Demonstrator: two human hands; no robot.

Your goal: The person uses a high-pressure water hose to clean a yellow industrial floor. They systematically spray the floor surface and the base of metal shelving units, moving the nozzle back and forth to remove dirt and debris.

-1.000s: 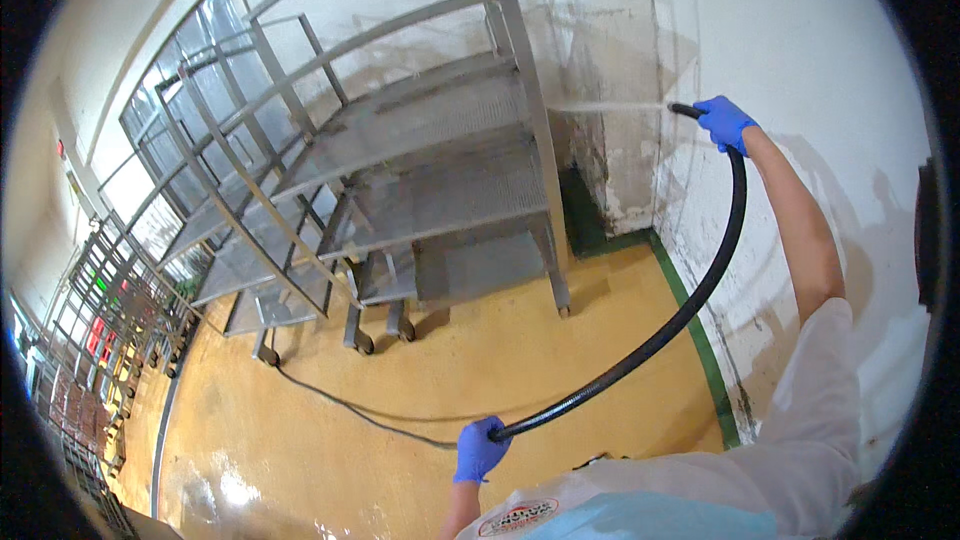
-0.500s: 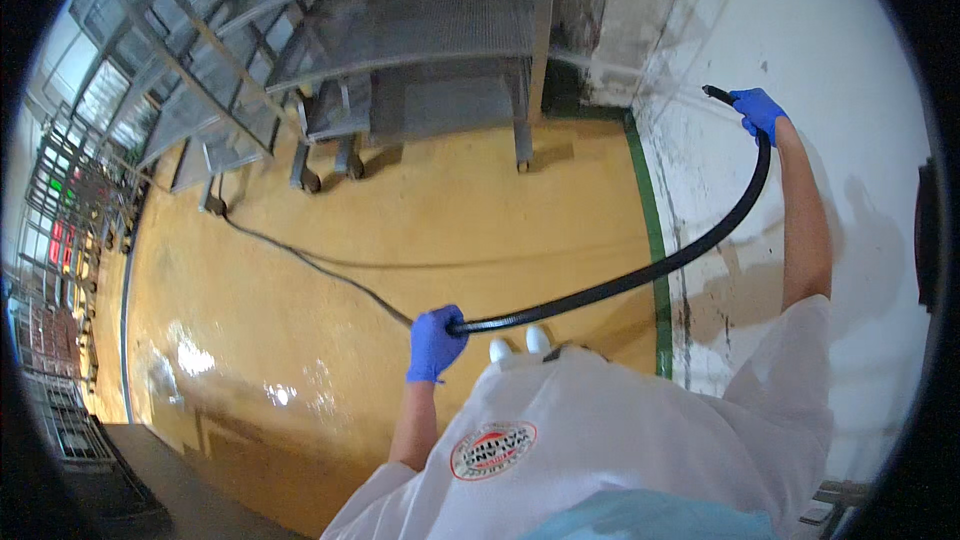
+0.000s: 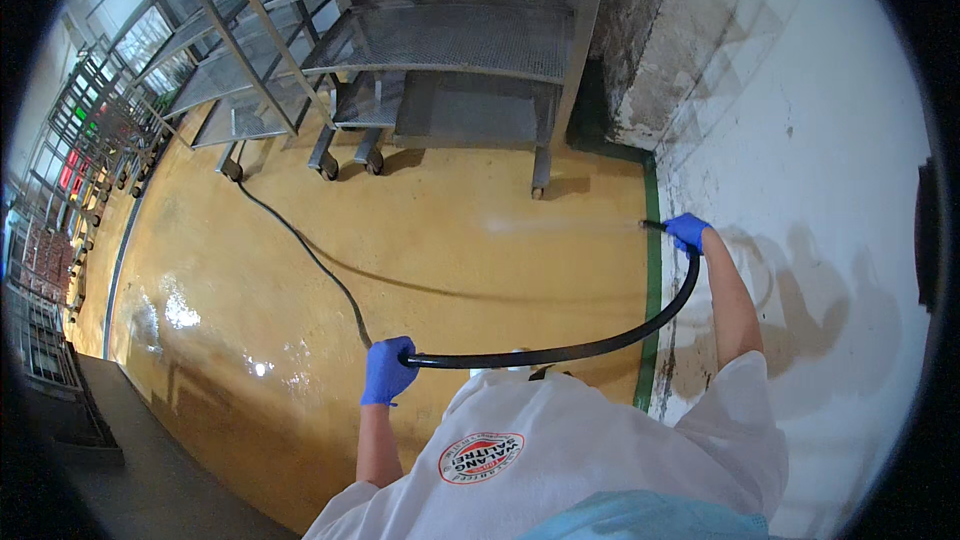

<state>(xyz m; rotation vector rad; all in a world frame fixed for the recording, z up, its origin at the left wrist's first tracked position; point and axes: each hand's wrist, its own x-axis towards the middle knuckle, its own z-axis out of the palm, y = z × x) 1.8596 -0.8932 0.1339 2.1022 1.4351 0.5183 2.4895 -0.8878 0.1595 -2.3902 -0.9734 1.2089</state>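
A black hose (image 3: 560, 354) bends in an arc between my two blue-gloved hands. My right hand (image 3: 687, 232) is closed round it just behind the nozzle end (image 3: 652, 226), in front of the white wall. From that tip a pale spray (image 3: 560, 226) shoots leftward over the yellow floor. Lower and to the left, my left hand (image 3: 388, 370) grips the hose near my waist. Beyond that fist a thinner stretch of hose (image 3: 312, 252) runs across the floor toward a caster of the metal rack.
Wheeled metal shelving racks (image 3: 470, 40) stand at the far side. A stained white wall (image 3: 800, 170) with a green base strip (image 3: 652, 290) rises on the right. Wet patches shine on the yellow floor (image 3: 250, 290). More wheeled racks (image 3: 70, 170) line the far left.
My right hand came down and left with the nozzle, from high against the wall to near the green strip. My left hand shifted left and slightly lower. Spray now shows over the floor.
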